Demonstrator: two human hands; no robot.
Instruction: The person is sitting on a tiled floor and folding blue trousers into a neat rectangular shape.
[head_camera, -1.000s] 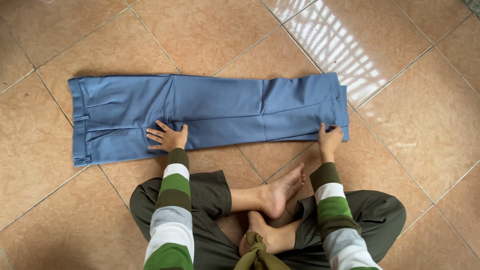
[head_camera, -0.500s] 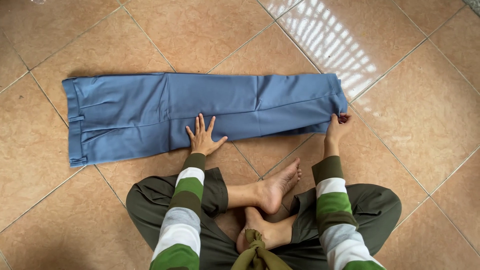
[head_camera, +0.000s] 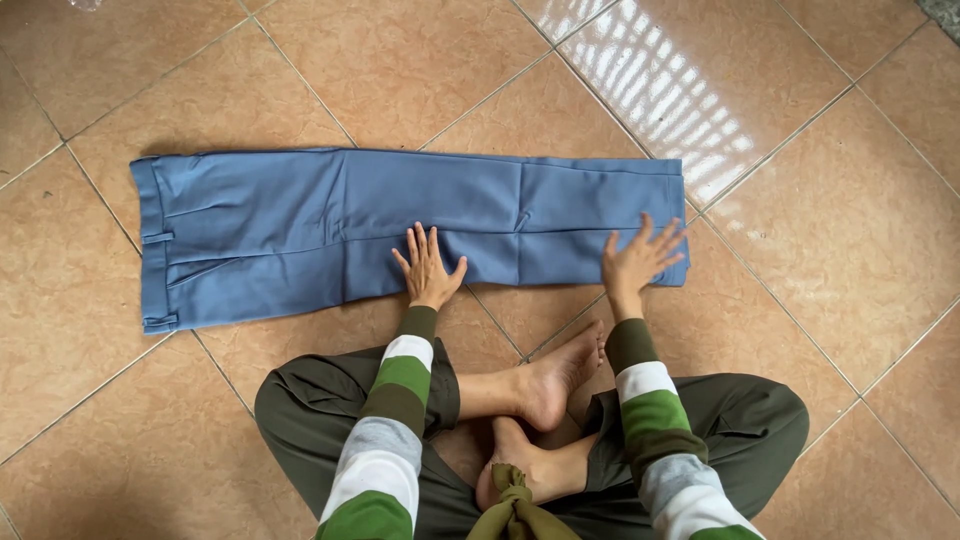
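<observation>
hands flat, fingers spread: left hand (head_camera: 428, 268) presses the near edge of the blue trousers (head_camera: 300, 230) at their middle, right hand (head_camera: 636, 258) presses the leg-hem end. trousers lie folded lengthwise on the tan tiled floor (head_camera: 420, 70), waistband far left, just beyond crossed bare feet (head_camera: 548, 380).

Both hands (head_camera: 430, 268) (head_camera: 640, 260) seemingly flat on blue trousers (head_camera: 300, 235).

The blue trousers (head_camera: 300, 235) are smooth woven cloth, matt, with pressed creases and a few soft ripples. The floor (head_camera: 420, 70) beneath is glazed tan tile, glossy enough to throw back a bright patch of window light, with thin dull grout lines. The striped sleeves (head_camera: 385, 440) look like soft knit, the olive trousers (head_camera: 310, 400) matt cotton.
</observation>
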